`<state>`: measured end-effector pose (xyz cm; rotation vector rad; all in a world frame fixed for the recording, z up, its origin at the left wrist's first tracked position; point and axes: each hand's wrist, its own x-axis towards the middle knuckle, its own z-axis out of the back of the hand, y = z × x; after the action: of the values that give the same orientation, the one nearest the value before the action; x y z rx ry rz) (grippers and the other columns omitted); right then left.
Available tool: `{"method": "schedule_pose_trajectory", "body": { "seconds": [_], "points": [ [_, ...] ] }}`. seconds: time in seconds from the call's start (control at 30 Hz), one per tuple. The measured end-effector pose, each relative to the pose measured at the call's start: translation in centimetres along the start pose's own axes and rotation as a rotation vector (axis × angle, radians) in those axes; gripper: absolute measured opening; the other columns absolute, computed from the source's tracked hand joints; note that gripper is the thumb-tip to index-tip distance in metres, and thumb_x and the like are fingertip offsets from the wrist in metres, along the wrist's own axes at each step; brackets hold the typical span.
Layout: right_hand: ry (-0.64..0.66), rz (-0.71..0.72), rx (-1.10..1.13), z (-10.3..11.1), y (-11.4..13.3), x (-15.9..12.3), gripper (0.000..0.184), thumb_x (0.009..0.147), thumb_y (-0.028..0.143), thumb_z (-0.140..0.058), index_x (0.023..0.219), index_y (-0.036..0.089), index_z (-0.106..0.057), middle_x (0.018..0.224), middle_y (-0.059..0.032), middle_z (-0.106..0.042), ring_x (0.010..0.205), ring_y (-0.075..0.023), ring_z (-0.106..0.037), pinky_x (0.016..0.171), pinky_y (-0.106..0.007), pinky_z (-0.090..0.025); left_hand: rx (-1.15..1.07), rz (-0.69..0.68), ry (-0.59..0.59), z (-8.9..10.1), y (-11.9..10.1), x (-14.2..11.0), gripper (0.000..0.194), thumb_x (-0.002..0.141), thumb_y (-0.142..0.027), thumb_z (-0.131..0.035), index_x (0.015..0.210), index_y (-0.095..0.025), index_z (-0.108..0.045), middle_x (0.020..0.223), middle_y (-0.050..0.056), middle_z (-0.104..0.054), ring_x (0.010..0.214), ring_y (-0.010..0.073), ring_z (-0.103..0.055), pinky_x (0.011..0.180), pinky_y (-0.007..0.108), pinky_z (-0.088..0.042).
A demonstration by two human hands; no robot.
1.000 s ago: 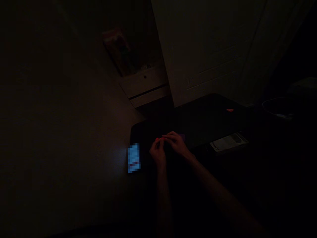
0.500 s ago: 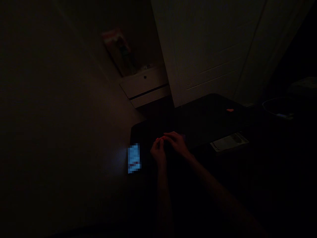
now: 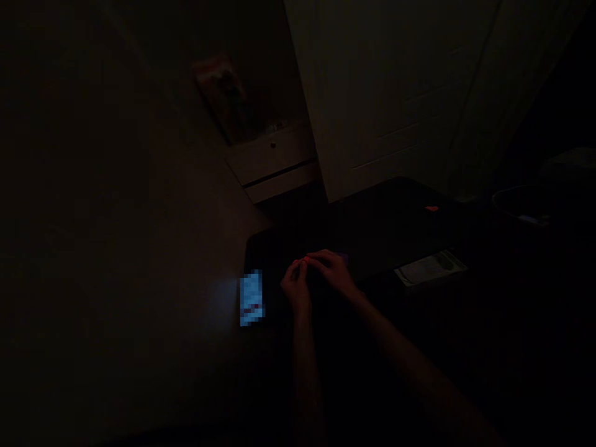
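Note:
Both hands meet over the dark table (image 3: 372, 230) in very dim light. Between their fingertips is a small red-orange piece (image 3: 306, 259), mostly covered; its kind does not show. My left hand (image 3: 297, 287) pinches it from the near left side, fingers closed. From the right, my right hand (image 3: 329, 267) also has its fingers closed on the piece. Behind the right hand a small purple thing (image 3: 343, 257) peeks out, too dark to name. Another red-orange piece (image 3: 432, 209) lies apart on the far right of the table.
Left of my hands glows a blurred-out screen (image 3: 251, 298). A book or magazine (image 3: 431, 267) sits by the table's near right edge. Farther right is a looped cable (image 3: 516, 192). A white drawer cabinet (image 3: 279, 161) and a pale panelled door (image 3: 391, 93) stand behind.
My left hand has shifted very slightly left, and less of the red-orange piece shows between the fingers. Otherwise the scene looks the same.

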<state>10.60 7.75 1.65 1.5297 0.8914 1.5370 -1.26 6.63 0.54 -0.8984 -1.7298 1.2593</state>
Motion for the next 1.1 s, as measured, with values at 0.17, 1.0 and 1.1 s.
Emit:
{"method": "schedule_pose_trajectory", "body": {
  "seconds": [0.17, 1.0, 1.1],
  "points": [
    [-0.007, -0.005, -0.047, 0.0, -0.3, 0.0, 0.018, 0.093, 0.04, -0.067, 0.097, 0.026, -0.078, 0.099, -0.0045, -0.075, 0.094, -0.0206, -0.07, 0.088, -0.035, -0.051, 0.03, -0.024, -0.008, 0.1, 0.0, 0.0, 0.033, 0.076, -0.042, -0.079, 0.095, -0.015, -0.077, 0.102, 0.01, -0.076, 0.1, 0.0226, -0.069, 0.092, 0.036, -0.052],
    [0.019, 0.05, -0.055, 0.2, 0.1, -0.2, 0.017, 0.094, 0.035, -0.066, 0.094, 0.027, -0.08, 0.095, -0.004, -0.068, 0.091, -0.02, -0.066, 0.085, -0.036, -0.051, -0.106, 0.058, -0.008, -0.2, -0.3, 0.1, 0.032, 0.07, -0.04, -0.082, 0.09, -0.015, -0.074, 0.086, 0.003, -0.071, 0.076, 0.0128, -0.063, 0.072, 0.026, -0.049],
    [0.02, 0.056, -0.033, 0.2, 0.1, -0.2, 0.017, 0.094, 0.034, -0.065, 0.094, 0.027, -0.08, 0.096, -0.0042, -0.068, 0.091, -0.0199, -0.067, 0.086, -0.036, -0.051, -0.105, 0.058, -0.007, -0.2, -0.2, 0.1, 0.033, 0.071, -0.04, -0.081, 0.091, -0.015, -0.074, 0.085, 0.003, -0.07, 0.075, 0.0126, -0.062, 0.072, 0.026, -0.048]
  ]
}}
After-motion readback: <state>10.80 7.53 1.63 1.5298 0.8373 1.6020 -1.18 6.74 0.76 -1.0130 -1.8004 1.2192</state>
